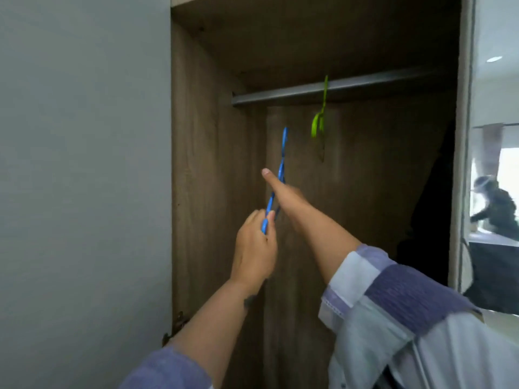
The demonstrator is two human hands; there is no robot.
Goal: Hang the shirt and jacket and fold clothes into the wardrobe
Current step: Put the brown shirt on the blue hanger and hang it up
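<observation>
Both arms reach up into an open wardrobe of dark wood-grain board (213, 153), whose grey metal hanging rail (351, 87) runs across the upper part. The left hand (254, 248) has its grip closed around the lower end of a slim blue plastic hanger (276, 181), thumb and fingers pinching it near the bottom. The hanger is seen edge-on, tilted upward toward the rail, with its top end below the rail and not touching it. The right hand (286, 196) lies against the middle of the same hanger, one finger stretched out straight past it; whether its other fingers curl round the plastic is hidden behind the hand. Draped over the right forearm is a pale shirt with purple and white check panels (393, 299), hanging down toward the lower right corner. A lime-green plastic hanger (320, 122) hangs bare from the rail, to the right of the blue one and apart from it. A plain grey wall (84, 164) fills the left side.
</observation>
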